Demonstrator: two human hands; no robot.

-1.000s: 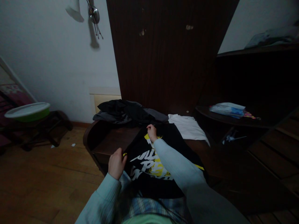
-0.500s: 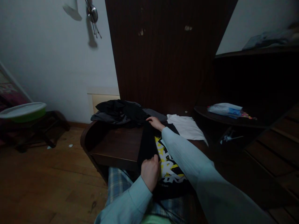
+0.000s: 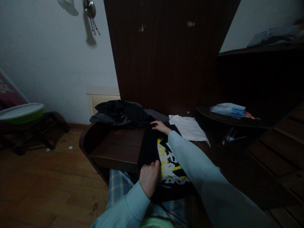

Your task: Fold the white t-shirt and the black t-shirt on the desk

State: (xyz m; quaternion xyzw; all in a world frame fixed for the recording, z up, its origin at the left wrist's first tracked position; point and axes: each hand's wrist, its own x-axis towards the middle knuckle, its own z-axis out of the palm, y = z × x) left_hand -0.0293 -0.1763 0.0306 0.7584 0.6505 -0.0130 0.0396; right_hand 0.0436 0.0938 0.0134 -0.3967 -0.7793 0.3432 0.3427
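A black T-shirt (image 3: 169,161) with a yellow and white print lies partly folded over the front of a dark wooden desk, close to my body. My left hand (image 3: 149,179) is closed on its near left part, thumb up beside the print. At the shirt's far end, my right hand (image 3: 162,126) has its fingers bent and pinched on the black cloth. My right sleeve covers part of the print. Just beyond, a white folded garment (image 3: 188,128) lies to the right, and a heap of black and grey clothes (image 3: 123,112) to the left.
The dark desk (image 3: 118,144) has a raised, curved left end. A shelf on the right holds a plastic packet (image 3: 228,110). At far left, a green basin (image 3: 26,116) with a pale top rests on a low stool (image 3: 47,126). Plaid cloth covers my lap.
My right hand has shifted slightly to the right along the shirt's far end. My left hand keeps its hold. The view has moved a little, so the scene sits slightly further left and up.
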